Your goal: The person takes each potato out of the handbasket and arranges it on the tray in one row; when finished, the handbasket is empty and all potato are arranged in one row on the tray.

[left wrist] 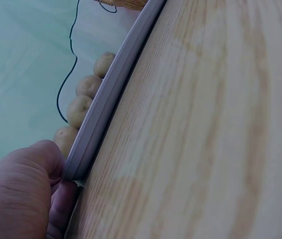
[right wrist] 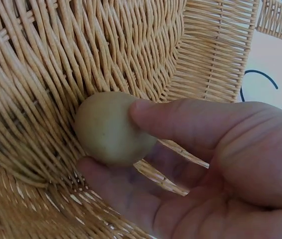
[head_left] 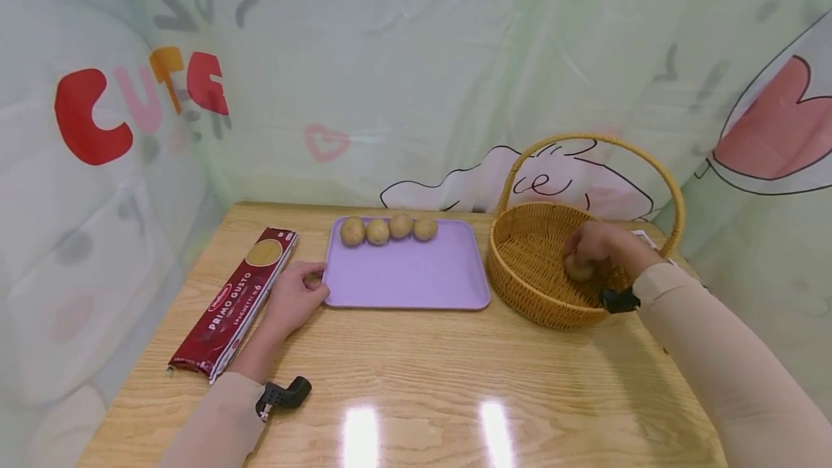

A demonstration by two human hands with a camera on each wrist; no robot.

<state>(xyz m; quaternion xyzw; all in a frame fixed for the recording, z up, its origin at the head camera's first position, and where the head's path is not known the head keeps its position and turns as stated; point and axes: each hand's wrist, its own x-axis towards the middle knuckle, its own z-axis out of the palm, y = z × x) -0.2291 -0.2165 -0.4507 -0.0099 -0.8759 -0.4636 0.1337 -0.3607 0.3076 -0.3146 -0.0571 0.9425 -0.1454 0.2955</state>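
Observation:
Inside the wicker basket, my right hand holds a potato between thumb and fingers. The right wrist view shows that potato against the woven wicker, with the thumb on one side and fingers on the other. My left hand pinches the left edge of a lilac tray. Up close in the left wrist view, thumb and fingers of the left hand meet at the tray's rim. Several potatoes sit in a row along the tray's back edge.
A dark red spaghetti packet lies left of the tray, beside my left forearm. The basket's tall arched handle rises over its opening. Everything stands on a wooden table, with a printed curtain behind it.

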